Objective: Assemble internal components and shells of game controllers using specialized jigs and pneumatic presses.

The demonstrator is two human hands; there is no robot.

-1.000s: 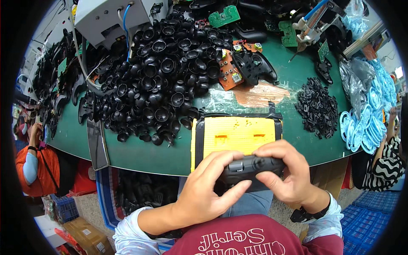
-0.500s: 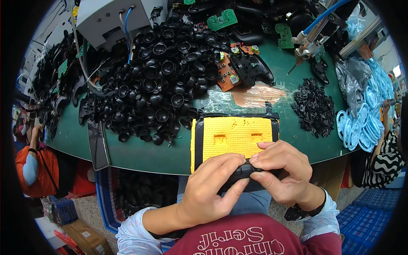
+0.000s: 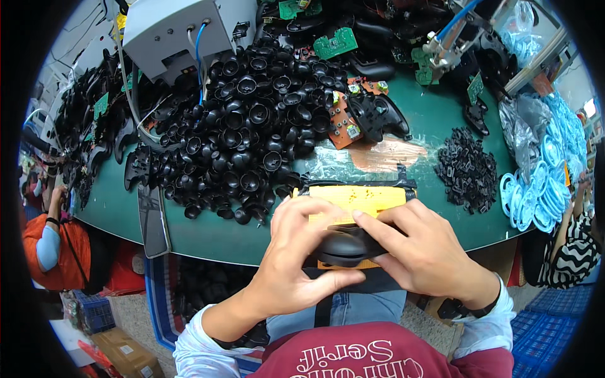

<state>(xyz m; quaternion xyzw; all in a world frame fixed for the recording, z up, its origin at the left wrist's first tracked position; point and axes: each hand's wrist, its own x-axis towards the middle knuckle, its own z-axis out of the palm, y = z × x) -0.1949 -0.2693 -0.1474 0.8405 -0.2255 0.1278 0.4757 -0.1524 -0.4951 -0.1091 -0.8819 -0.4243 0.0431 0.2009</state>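
Black controller body in both hands, bench crowded on three sides

Black controller body (image 3: pixel 343 246) up off the bench (image 3: pixel 205 238), over its near edge, rounded end toward the wearer. Left hand (image 3: pixel 291 249): grip closed on the left side, thumb along the near side, fingers curled over the far side. Right hand (image 3: pixel 432 252): grip pinching the right side, index finger reaching across the top; thumb tip not clear.

Directly beyond: a yellow textured pad (image 3: pixel 359 195), dark edging. Hands and controller body cover its near part.

Left and ahead: a big mound of black cup-shaped caps (image 3: pixel 246 142), edge spilling close to the pad. Dark phone (image 3: pixel 153 220) near the bench edge, beside the mound. Grey metal box (image 3: pixel 179 38) behind, with a blue tube (image 3: pixel 201 63) hanging in front of the mound.

Ahead: orange circuit boards (image 3: pixel 343 123) touching a black controller shell (image 3: pixel 381 116); green circuit board (image 3: pixel 336 43) farther back. Bare stretch between shell and pad is scuffed.

Right: low pile of small black parts (image 3: pixel 466 170), well apart from the pad; past it, pale-blue rings (image 3: pixel 535 195) and a clear plastic bag (image 3: pixel 517 123). Metal tool fixture (image 3: pixel 447 53) juts in from the upper right.

Below bench, left: a blue-rimmed bin (image 3: pixel 153 299), dark parts inside. One co-worker in orange (image 3: pixel 45 255) at far left, another in a patterned garment (image 3: pixel 570 242) at far right.
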